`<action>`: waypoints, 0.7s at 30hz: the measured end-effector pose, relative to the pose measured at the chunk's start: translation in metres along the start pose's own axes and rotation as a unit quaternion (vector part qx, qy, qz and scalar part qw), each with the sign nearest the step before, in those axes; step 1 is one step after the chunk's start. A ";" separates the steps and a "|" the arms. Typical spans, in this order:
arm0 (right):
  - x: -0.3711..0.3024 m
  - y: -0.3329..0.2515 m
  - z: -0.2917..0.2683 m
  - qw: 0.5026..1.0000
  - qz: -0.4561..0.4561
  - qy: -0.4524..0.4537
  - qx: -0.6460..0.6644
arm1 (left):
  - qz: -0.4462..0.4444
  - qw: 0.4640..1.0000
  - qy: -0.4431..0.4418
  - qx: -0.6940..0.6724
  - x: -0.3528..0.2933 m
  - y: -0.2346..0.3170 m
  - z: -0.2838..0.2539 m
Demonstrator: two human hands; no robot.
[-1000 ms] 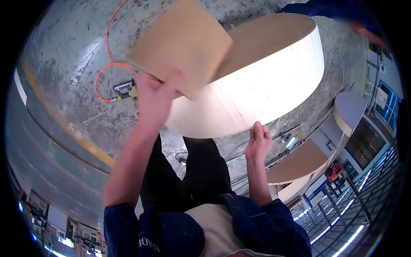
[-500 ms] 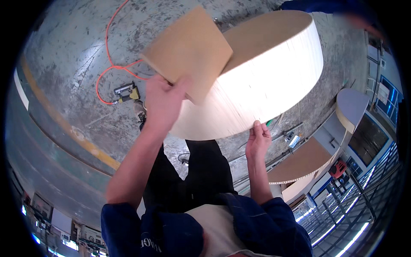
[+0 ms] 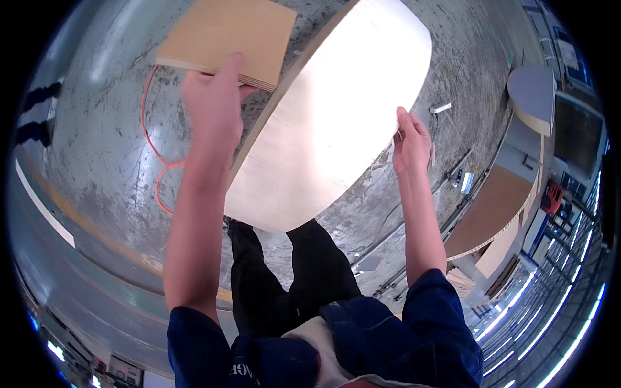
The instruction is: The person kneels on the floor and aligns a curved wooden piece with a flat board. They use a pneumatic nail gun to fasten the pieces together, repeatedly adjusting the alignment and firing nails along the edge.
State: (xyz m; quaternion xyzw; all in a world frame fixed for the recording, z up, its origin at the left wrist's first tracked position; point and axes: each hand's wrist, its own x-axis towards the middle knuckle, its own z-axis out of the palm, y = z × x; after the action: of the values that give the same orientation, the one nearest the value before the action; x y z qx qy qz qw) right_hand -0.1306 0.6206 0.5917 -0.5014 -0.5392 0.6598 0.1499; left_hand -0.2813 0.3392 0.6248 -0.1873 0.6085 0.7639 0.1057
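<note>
In my left hand (image 3: 217, 110) is a square brown wooden board (image 3: 229, 35), gripped at its near edge with the thumb on top. Layered plies show along that edge. A large curved wooden piece (image 3: 336, 123) with a pale, bright surface and a brown side edge stands in front of my legs. My right hand (image 3: 413, 139) pinches its right edge between thumb and fingers. The board is beside the piece's upper left edge; whether they touch I cannot tell.
An orange hose (image 3: 143, 116) curls over the grey floor on the left. Further left are a person's dark-clad legs (image 3: 39, 116). At the right lie metal bars (image 3: 459, 165), a brown panel with a curved edge (image 3: 495, 207) and a grey-topped curved piece (image 3: 530, 94).
My left hand has moved the board up and left, off the curved piece. The curved piece has turned, showing more of its pale surface. My right hand has moved up with its edge.
</note>
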 end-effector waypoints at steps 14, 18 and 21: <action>-0.004 0.009 0.006 0.994 0.016 -0.029 0.103 | 0.064 0.994 0.007 0.083 0.039 0.017 0.048; -0.001 0.017 0.005 0.994 0.021 -0.025 0.099 | 0.005 0.998 -0.022 0.054 0.020 0.005 0.065; -0.001 0.017 0.004 0.995 0.021 -0.014 0.093 | 0.022 0.994 0.003 0.105 0.003 0.002 0.064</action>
State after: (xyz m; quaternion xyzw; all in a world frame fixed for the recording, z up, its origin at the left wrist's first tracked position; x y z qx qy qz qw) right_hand -0.1275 0.6116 0.5772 -0.4872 -0.4668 0.7171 0.1746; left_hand -0.2948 0.4004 0.6373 -0.1637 0.6896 0.6973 0.1064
